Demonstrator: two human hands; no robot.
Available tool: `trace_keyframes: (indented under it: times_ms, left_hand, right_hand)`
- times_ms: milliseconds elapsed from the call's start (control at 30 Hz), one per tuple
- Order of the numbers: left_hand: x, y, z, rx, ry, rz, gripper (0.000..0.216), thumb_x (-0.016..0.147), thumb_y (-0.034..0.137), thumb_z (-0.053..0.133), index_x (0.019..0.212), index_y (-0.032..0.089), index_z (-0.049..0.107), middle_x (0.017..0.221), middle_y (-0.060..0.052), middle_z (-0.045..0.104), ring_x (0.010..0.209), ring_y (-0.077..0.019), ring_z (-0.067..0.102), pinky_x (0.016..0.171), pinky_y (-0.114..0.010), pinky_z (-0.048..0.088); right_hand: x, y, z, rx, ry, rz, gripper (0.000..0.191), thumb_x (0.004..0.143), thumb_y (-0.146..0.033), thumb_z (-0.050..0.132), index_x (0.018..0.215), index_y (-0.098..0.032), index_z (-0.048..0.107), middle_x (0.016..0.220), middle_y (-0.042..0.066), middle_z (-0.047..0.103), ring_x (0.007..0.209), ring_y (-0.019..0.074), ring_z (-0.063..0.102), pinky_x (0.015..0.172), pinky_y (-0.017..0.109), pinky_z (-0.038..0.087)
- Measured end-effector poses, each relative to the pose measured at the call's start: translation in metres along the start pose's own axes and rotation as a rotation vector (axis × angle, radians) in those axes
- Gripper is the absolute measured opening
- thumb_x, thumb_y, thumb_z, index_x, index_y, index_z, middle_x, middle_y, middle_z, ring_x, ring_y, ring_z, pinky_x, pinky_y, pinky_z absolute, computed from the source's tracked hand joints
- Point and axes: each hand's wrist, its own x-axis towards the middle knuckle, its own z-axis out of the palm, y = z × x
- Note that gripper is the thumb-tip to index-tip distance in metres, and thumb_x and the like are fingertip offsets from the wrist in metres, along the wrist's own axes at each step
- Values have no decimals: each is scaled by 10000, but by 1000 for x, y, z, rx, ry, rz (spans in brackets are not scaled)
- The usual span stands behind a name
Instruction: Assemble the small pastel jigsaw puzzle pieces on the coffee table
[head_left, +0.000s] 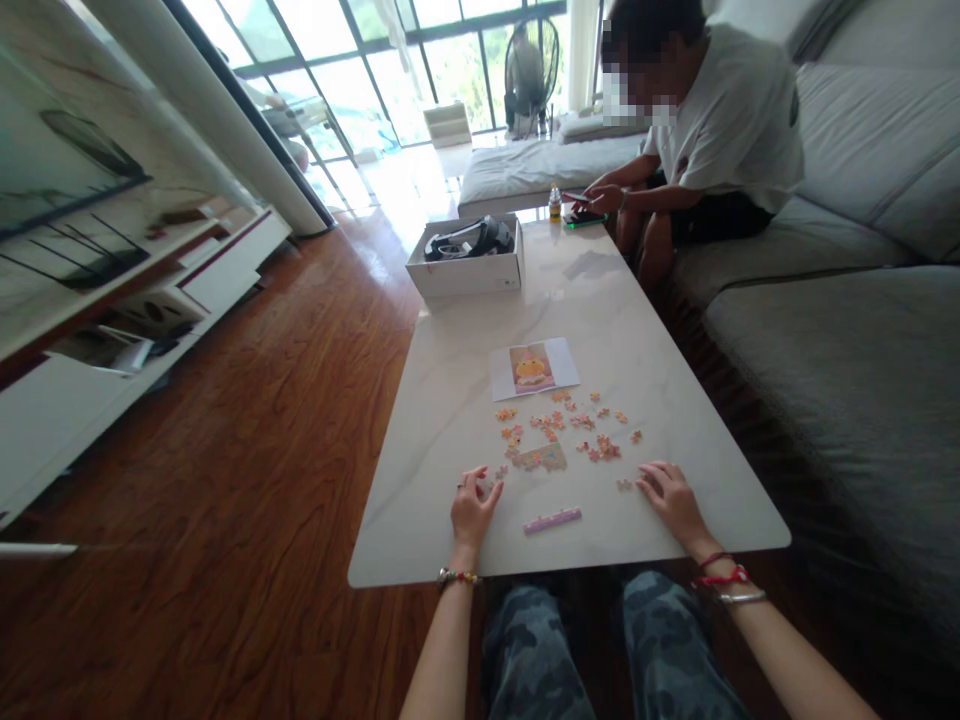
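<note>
My left hand (472,510) rests on the white table, thumb and fingers apart, beside a few pale jigsaw pieces (500,473). Opposite it, my right hand (672,503) lies with fingers stretched out, near a small grey pair of jigsaw pieces (624,485). Between the hands is a joined pink strip of the puzzle border (553,521). Farther up, a greyish-brown joined section (553,457) lies flat. Loose orange and pink jigsaw pieces (604,448) are scattered around and beyond it. A printed picture sheet (566,362) showing a yellow figure lies behind the pieces.
On the white table (442,400), a white box (472,280) with a dark device stands at the far left. A small bottle (555,204) is at the far end. Another person (739,130) sits on the grey sofa (840,320), holding a phone.
</note>
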Motion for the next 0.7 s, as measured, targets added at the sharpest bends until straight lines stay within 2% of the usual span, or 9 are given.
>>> trace_keyframes:
  times_ms: [167,467,633,700]
  left_hand:
    - [1,-6,4,-31,94,51,333,762,410,441,988,175,511,828,-40,562,636,-135,535,648,-292,465]
    - [2,-3,0,-37,183,70,340,764,415,413,946,157,539,768,-37,566,586,-130,532,624,-294,478]
    - [17,15,-5,-67,287,51,326,781,390,389,929,148,549,778,-40,553,566,-115,518,616,-293,480]
    - [28,29,-6,-126,272,75,313,775,380,401,928,154,555,791,-37,551,552,-101,514,541,-253,470]
  right_hand:
    - [3,-5,0,31,5,12,210,791,-335,467,934,-225,576,907,86,562,862,238,528,767,415,452]
    - [3,-12,-5,64,64,37,212,789,-338,466,915,-210,578,890,84,577,872,227,528,769,393,454]
    - [21,-14,2,96,223,179,249,795,-343,445,921,-177,580,856,87,588,766,202,541,656,339,468]
    - [40,-21,10,101,238,189,228,795,-315,439,894,-177,591,829,80,594,737,193,546,648,328,465]
